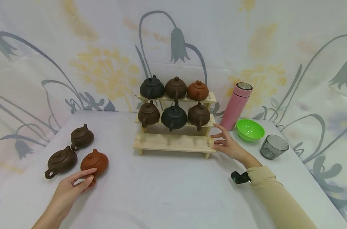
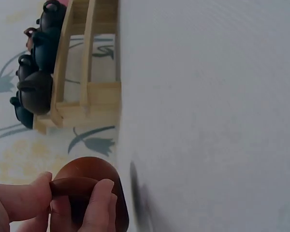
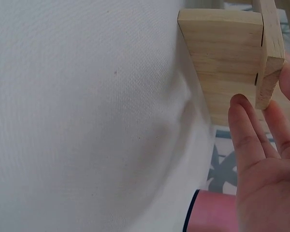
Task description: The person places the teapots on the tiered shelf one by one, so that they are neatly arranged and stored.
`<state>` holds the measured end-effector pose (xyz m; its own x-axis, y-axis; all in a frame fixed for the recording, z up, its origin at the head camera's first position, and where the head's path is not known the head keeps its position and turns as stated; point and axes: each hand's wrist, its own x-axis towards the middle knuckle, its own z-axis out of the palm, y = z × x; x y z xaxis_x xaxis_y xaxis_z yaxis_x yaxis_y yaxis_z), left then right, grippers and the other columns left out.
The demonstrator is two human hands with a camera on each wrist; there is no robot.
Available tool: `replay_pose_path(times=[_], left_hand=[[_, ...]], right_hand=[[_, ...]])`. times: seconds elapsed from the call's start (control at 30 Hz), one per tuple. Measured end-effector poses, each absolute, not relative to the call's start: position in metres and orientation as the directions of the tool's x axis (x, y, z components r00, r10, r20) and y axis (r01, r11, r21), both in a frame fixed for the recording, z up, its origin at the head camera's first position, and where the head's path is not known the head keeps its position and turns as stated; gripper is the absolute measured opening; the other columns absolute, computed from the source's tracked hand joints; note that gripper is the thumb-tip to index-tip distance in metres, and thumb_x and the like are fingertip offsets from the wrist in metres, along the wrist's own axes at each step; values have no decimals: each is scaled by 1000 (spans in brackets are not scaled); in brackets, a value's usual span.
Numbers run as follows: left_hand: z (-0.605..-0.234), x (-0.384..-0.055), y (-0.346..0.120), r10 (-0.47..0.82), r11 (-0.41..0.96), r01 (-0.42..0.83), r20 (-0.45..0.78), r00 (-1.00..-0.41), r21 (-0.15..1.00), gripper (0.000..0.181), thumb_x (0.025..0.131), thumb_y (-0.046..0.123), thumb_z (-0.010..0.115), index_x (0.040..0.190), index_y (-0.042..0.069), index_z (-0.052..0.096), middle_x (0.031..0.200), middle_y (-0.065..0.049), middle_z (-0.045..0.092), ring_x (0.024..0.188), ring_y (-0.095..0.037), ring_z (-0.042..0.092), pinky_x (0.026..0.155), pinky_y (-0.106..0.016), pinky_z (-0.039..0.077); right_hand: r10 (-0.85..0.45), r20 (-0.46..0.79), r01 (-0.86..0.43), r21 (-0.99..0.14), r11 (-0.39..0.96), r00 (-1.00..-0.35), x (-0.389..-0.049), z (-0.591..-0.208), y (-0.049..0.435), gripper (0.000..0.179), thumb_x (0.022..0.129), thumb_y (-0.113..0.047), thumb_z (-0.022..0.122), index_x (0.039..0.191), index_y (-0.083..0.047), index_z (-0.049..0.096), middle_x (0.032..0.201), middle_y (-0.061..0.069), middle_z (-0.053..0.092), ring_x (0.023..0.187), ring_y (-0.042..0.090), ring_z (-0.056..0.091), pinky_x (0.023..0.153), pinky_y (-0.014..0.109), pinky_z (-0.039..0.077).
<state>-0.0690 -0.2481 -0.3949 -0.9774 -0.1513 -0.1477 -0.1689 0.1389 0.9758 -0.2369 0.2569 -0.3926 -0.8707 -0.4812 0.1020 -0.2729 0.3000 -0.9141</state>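
Note:
My left hand [image 1: 68, 190] pinches the loop handle [image 2: 75, 186] of a reddish-brown clay teapot [image 1: 94, 161], its thumb and fingers on either side. The teapot is upright, close over the white tabletop, its spout pointing away from me. Two dark brown teapots, a nearer one [image 1: 62, 160] and a farther one [image 1: 82, 137], stand just left of it. At the far side stands a three-tier wooden rack [image 1: 173, 142]. My right hand [image 1: 229, 144] holds the right end of its lowest board, thumb and fingers on either side of the board's end [image 3: 270, 79].
The rack's upper two tiers carry several teapots, among them a black one [image 1: 174, 117] and a reddish one [image 1: 197, 91]. Right of the rack stand a pink thermos [image 1: 235, 106], a green bowl [image 1: 250, 130] and a grey glass cup [image 1: 273, 147]. Patterned cloth hangs behind.

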Motion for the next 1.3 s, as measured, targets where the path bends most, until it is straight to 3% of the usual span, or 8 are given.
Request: replay_pose_path(times=[0.2,0.27,0.4,0.73,1.3], left_hand=[[-380,-73,-221,-115,230,-146,-122,-986,962,36,90,12,63,121,-4,59,111,-12,53,86,-3,62,76,-21,51],[-377,-75,-211,-99,246,-142,-121,-988,959,39,90,11,62,124,-7,55,118,-16,52,87,-4,62,77,-22,50],[-371,-78,-192,-54,261,-133,-123,-991,956,36,91,8,60,124,-6,55,122,-20,52,90,-10,64,81,-24,50],[-355,-89,-146,51,273,-64,-81,-995,960,28,89,3,61,117,2,64,115,-12,57,109,-28,55,81,-28,50],[-356,-116,-72,276,227,89,24,-961,970,24,87,4,64,110,7,69,111,-7,63,105,-30,57,80,-35,50]], right_hand=[[-481,84,-257,-916,307,-873,-236,-391,255,86,86,8,61,148,-18,7,125,31,38,111,47,47,82,27,49],[-479,84,-257,-916,308,-874,-237,-391,255,86,85,8,61,148,-18,7,125,31,38,111,47,47,82,27,49],[-480,89,-266,-912,313,-873,-237,-390,255,86,86,8,61,148,-18,7,125,31,38,111,46,47,83,27,49],[-475,91,-268,-908,321,-875,-236,-389,255,86,85,9,61,147,-18,8,124,30,39,111,46,48,84,27,48],[-482,94,-269,-912,309,-871,-237,-390,256,87,85,11,60,147,-18,8,125,31,38,111,48,47,83,29,49]])
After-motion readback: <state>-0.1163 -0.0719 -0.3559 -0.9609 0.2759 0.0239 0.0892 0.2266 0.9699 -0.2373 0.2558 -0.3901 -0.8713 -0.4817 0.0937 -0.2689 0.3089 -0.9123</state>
